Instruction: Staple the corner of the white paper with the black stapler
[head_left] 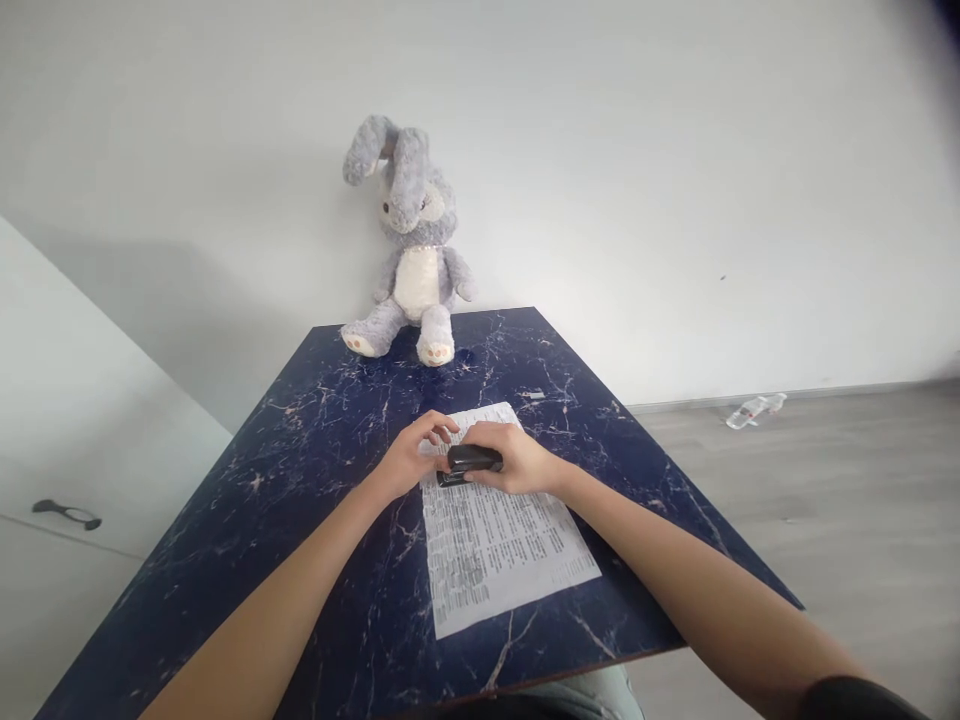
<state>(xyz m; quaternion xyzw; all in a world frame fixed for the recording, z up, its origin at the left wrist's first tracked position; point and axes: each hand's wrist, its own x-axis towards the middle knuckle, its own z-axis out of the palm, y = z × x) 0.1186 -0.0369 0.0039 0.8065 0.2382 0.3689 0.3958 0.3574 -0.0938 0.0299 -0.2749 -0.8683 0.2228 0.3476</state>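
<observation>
A black stapler (475, 458) sits over the left edge of a printed sheet of paper (517, 550), its jaw pointing left. My right hand (517, 458) is closed around the stapler's back end, with the thumb underneath on the near side. At the paper's upper left edge, my left hand (420, 450) has curved fingers held apart, and the fingertips are right by the stapler's front. Whether those fingertips press on the sheet is hard to make out. The paper lies flat on the dark blue marbled table (360, 590), slightly turned.
A grey plush rabbit (416, 270) sits at the table's far edge against the wall. Right of the paper's top lies a small pale strip (532, 394). Beyond the right side, a clear plastic bottle (754, 410) lies on the floor. A white cabinet with a dark handle (67, 515) stands left.
</observation>
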